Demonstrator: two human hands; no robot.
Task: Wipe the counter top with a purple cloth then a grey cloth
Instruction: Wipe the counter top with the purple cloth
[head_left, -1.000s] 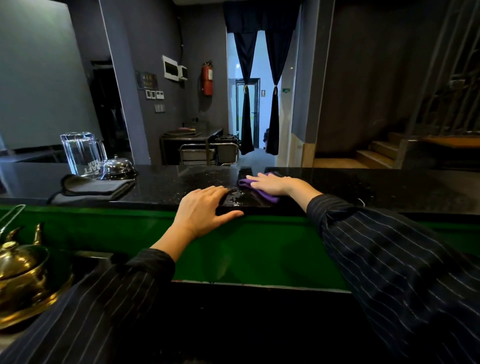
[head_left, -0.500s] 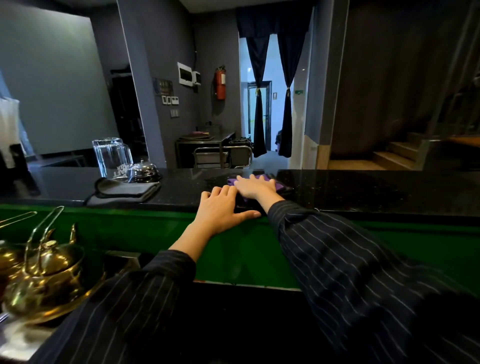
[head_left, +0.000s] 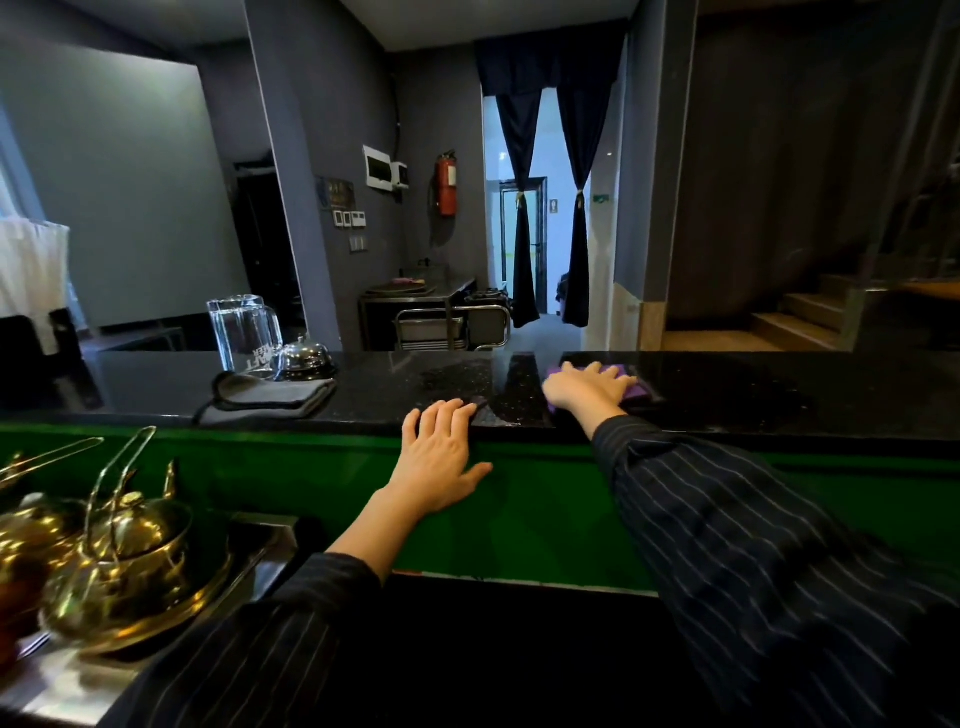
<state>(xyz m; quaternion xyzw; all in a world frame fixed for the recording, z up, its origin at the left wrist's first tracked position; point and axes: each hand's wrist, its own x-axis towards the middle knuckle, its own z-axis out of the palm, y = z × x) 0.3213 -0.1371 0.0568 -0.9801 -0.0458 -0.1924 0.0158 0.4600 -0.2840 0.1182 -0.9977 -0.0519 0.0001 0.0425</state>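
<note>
1. Purple first: the purple cloth (head_left: 638, 391) is lying flat on the black stone surface (head_left: 779, 400), right of centre and toward the far edge. The right hand (head_left: 589, 387) is pressing down on it with fingers spread wide and straight, not curling around anything. I'm guessing the flat palm is for spreading pressure over the whole cloth while it's wiping.
2. The left hand (head_left: 441, 457) is resting on the near lip of the surface with relaxed, straight fingers, holding nothing. Its thumb is hanging over the green front panel (head_left: 519, 519). To me it's bracing the body, since the other arm is reaching a fair way across.
3. The grey cloth (head_left: 270, 395) is sitting folded further left on the same surface, just in front of the glass pitcher (head_left: 244, 332) and the little metal bell (head_left: 304, 358), well apart from both hands. It looks like it's waiting its turn, so I'm reading this as the first half of the job.
4. Containers: the pitcher is standing upright and looking clear, but I can't tell whether there's any water in it. The brass kettles (head_left: 130, 545) at lower left are wearing their lids, so whatever is inside is hiding.
</note>
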